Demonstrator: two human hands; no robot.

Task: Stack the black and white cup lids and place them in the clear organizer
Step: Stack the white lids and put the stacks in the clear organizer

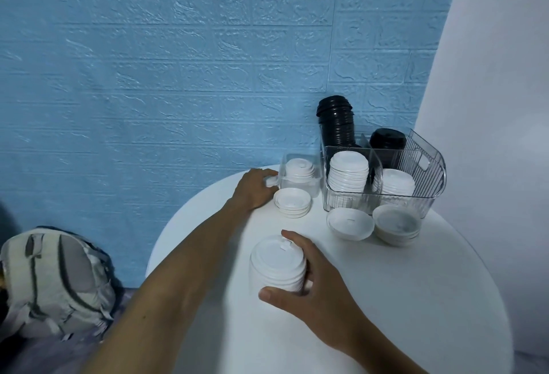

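Note:
My right hand (315, 290) grips a stack of white lids (277, 266) near the table's front, thumb and fingers curled round it. My left hand (252, 189) reaches to the far left of the table and holds the handle of a small clear container (315, 187) with white lids (300, 167) inside. The clear organizer (427, 177) stands at the back right with two white lid stacks (349, 174) in front and black lid stacks (335, 124) behind. Loose white lid piles lie upside down on the table: one (292, 202) by my left hand, two (350, 223) before the organizer.
The round white table (401, 299) stands against a blue brick-pattern wall (178, 76). A grey backpack (56, 281) lies on the floor at the left. A white surface (499, 106) rises at the right, close behind the organizer.

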